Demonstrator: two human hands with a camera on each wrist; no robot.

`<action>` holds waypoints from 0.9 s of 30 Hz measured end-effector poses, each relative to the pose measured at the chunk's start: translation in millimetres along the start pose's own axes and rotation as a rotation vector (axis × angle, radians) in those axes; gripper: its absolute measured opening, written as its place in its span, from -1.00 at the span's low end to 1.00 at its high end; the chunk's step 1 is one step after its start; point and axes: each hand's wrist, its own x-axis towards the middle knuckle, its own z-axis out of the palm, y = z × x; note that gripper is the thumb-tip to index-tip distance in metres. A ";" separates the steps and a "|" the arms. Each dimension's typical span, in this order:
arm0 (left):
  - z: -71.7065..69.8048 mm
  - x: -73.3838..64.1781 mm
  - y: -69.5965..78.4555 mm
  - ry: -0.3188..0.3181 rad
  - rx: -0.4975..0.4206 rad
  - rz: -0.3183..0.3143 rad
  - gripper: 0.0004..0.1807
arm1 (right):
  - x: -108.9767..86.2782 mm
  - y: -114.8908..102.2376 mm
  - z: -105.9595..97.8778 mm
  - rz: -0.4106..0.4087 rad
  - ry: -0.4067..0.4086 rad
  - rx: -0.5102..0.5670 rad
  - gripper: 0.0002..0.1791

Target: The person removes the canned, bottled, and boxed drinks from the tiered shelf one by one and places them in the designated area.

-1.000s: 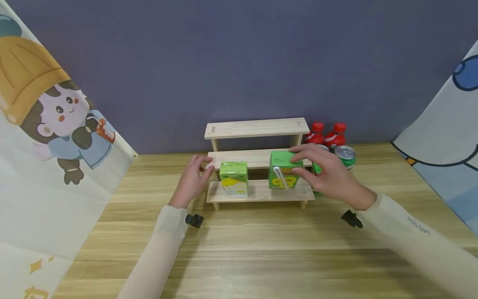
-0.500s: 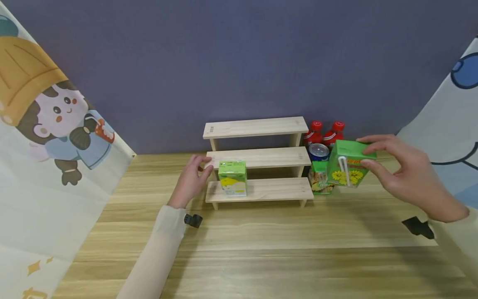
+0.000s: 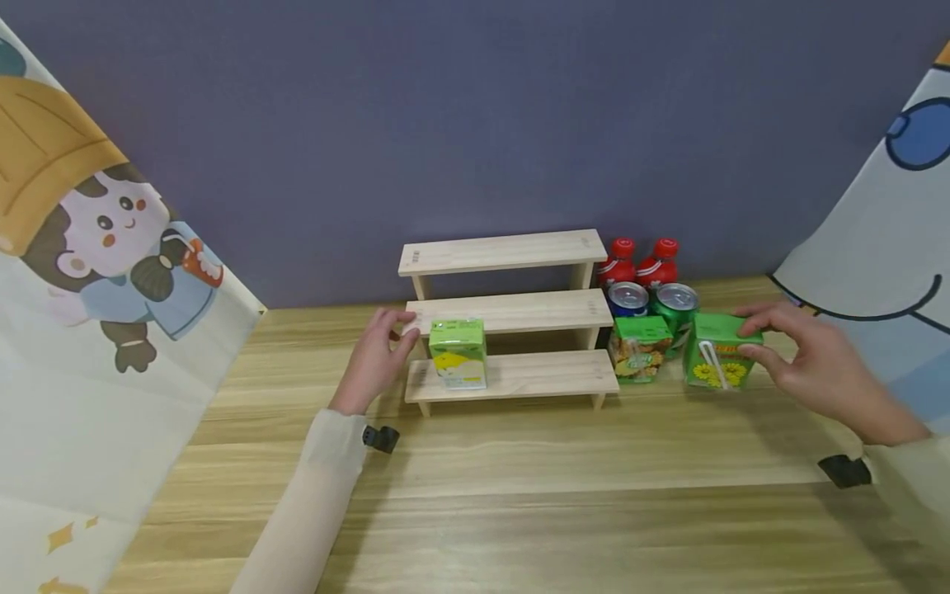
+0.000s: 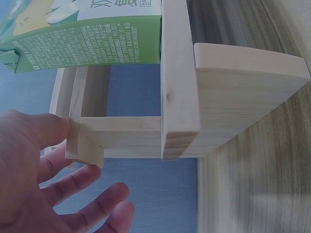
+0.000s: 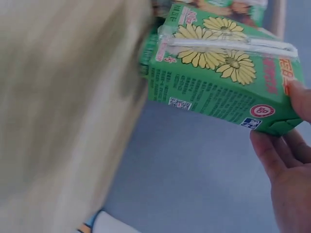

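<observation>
At its left end, the middle board of a three-tier wooden shelf (image 3: pixel 512 312) is pinched between the thumb and forefinger of my left hand (image 3: pixel 373 360); the other fingers spread loosely in the left wrist view. A light green drink carton (image 3: pixel 458 355) with a yellow fruit picture stands upright on the lowest board, to the left. My right hand (image 3: pixel 816 363) holds a green drink carton (image 3: pixel 718 351) with yellow flowers and a white straw by its upper right side. That carton is upright, low over the table beside another green carton (image 3: pixel 638 348); whether its base touches the table cannot be told.
Two red-capped bottles (image 3: pixel 656 262) stand behind a blue can (image 3: pixel 627 299) and a green can (image 3: pixel 675 307), all right of the shelf. A dark blue wall (image 3: pixel 475 124) rises behind the wood-grain table (image 3: pixel 482 462). Printed sheets (image 3: pixel 89 330) border both sides.
My right hand has carried the flowered carton from over the lowest board to the right, then lowered it beside the other green carton. My left hand keeps its place at the shelf.
</observation>
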 end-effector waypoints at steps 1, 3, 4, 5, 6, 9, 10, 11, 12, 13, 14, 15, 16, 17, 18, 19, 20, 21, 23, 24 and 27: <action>0.1 0.0 -0.2 0.001 0.005 -0.001 -0.62 | -0.9 3.5 2.9 0.002 -0.007 0.006 -0.50; 0.6 0.1 -0.2 0.001 0.011 0.000 -0.63 | -1.9 9.7 8.5 0.009 -0.014 0.018 -0.50; 0.8 0.3 -0.1 0.001 0.013 0.001 -0.63 | -2.3 12.3 11.2 0.011 -0.014 0.032 -0.50; 1.1 0.6 0.1 0.002 0.012 0.001 -0.63 | -2.9 14.3 13.8 0.015 -0.013 0.053 -0.50; 1.3 0.9 0.3 0.001 0.011 0.004 -0.63 | -3.7 16.3 16.5 0.016 -0.010 0.073 -0.50; 2.0 2.0 1.2 -0.004 0.008 0.008 -0.63 | -7.3 22.1 23.9 0.025 -0.004 0.144 -0.51; 2.1 2.3 1.4 -0.006 0.010 0.008 -0.63 | -8.7 23.7 25.8 0.030 -0.003 0.169 -0.50; 2.3 2.5 1.5 -0.006 0.011 0.007 -0.63 | -10.0 25.2 27.6 0.034 -0.002 0.185 -0.49; 2.3 2.7 1.6 -0.007 0.012 0.006 -0.63 | -11.1 26.9 29.0 0.036 -0.003 0.190 -0.48; 2.2 2.5 1.9 -0.008 0.012 0.005 -0.63 | -11.8 28.5 30.1 0.038 -0.001 0.192 -0.48; 2.0 2.3 2.0 -0.007 0.012 0.004 -0.63 | -12.3 29.7 30.6 0.037 0.005 0.185 -0.47; 1.8 2.2 2.2 -0.007 0.012 0.002 -0.63 | -12.5 30.8 31.1 0.031 0.015 0.179 -0.48; 1.4 1.9 2.3 -0.006 0.012 0.000 -0.64 | -12.4 31.8 31.3 0.022 0.027 0.169 -0.49; 1.0 1.7 2.5 -0.005 0.012 -0.002 -0.64 | -12.0 32.7 31.3 0.009 0.041 0.154 -0.50; 0.5 1.3 2.7 -0.004 0.012 -0.002 -0.64 | -11.3 33.3 31.6 -0.010 0.060 0.138 -0.52; 0.0 1.0 3.0 -0.003 0.012 -0.002 -0.64 | -10.5 33.4 31.7 -0.024 0.077 0.121 -0.53; -0.4 1.0 3.2 -0.002 0.014 -0.004 -0.64 | -9.5 33.4 32.0 -0.033 0.093 0.109 -0.54; -0.8 0.9 3.2 -0.001 0.016 -0.004 -0.64 | -8.7 33.3 32.6 -0.044 0.107 0.103 -0.54; -1.3 0.7 3.3 0.001 0.019 -0.002 -0.64 | -6.7 32.8 34.0 -0.059 0.126 0.092 -0.53; -1.5 0.2 3.6 0.001 0.020 -0.002 -0.64 | -6.0 32.3 34.9 -0.060 0.130 0.091 -0.53; -2.0 -1.0 3.7 -0.001 0.022 -0.005 -0.64 | -4.7 31.2 38.0 -0.056 0.128 0.105 -0.53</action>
